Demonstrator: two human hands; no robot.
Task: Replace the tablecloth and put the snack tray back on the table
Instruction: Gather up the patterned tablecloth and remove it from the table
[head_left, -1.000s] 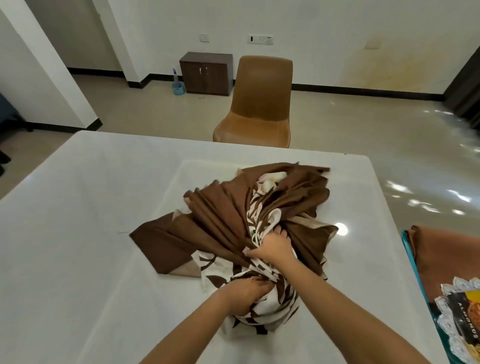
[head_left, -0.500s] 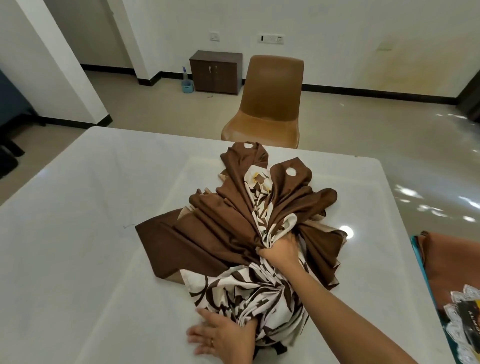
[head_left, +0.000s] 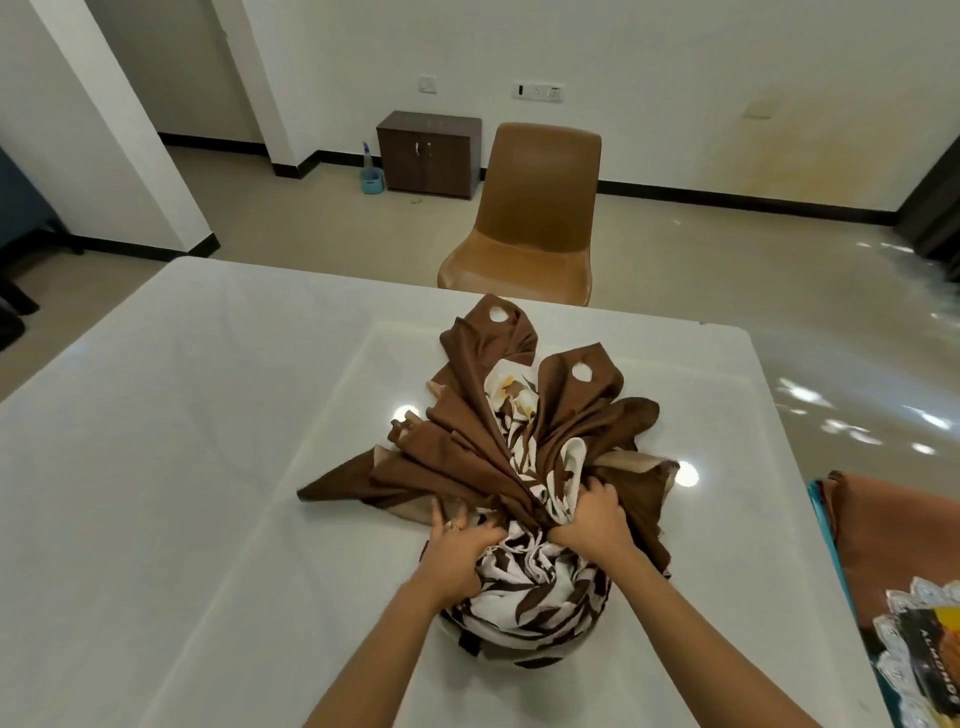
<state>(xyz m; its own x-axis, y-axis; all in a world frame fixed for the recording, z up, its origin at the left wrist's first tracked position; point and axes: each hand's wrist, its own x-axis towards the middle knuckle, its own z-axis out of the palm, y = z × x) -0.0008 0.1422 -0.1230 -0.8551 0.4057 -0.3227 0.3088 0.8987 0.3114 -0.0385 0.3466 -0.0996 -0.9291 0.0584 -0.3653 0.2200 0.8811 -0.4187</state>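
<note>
A bunched tablecloth (head_left: 483, 441), brown with a white leaf print, lies gathered in a heap on the glossy white table (head_left: 182, 467). My left hand (head_left: 460, 540) clutches the folds at the heap's near left side. My right hand (head_left: 592, 517) is closed on a fistful of the white printed cloth just to the right. Both forearms reach in from the bottom edge. The snack tray (head_left: 922, 649), lace-edged with a dark almond packet, shows at the far right edge, partly cut off.
A tan chair (head_left: 530, 218) stands beyond the table's far edge. A brown cloth (head_left: 898, 540) on a teal-edged surface sits to the right of the table. A dark cabinet (head_left: 428, 153) and a small blue bucket (head_left: 372, 182) stand by the back wall.
My left hand rose from flat on the table near the cloth's front and grabbed the folds. The heap has been drawn tighter and narrower, its brown ends pointing away.
</note>
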